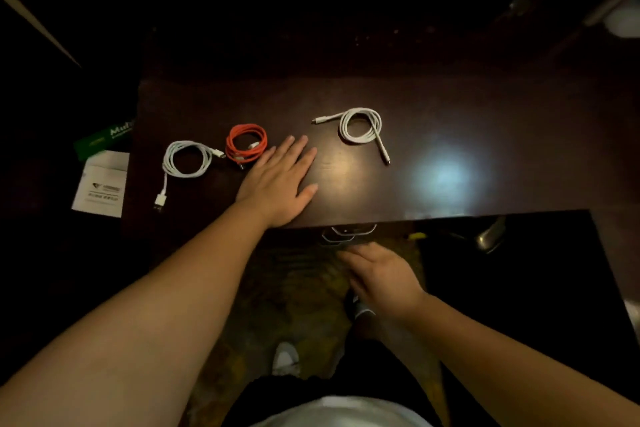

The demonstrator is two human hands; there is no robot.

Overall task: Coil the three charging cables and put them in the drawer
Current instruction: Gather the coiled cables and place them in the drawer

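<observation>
Three coiled cables lie on a dark wooden table top [450,107]. A white cable [187,159] with a USB plug trailing toward me is at the left. An orange cable [246,143] sits just right of it. Another white cable [361,125] lies further right, both ends sticking out. My left hand [277,180] rests flat on the table, fingers apart, just right of the orange coil. My right hand [379,274] hovers below the table's front edge, near the metal drawer handles [346,234], fingers loosely spread, holding nothing.
A white leaflet [100,184] and a green box [102,139] lie on the floor left of the table. A metal object [490,236] shows under the right front edge. My feet and a patterned rug [294,288] are below.
</observation>
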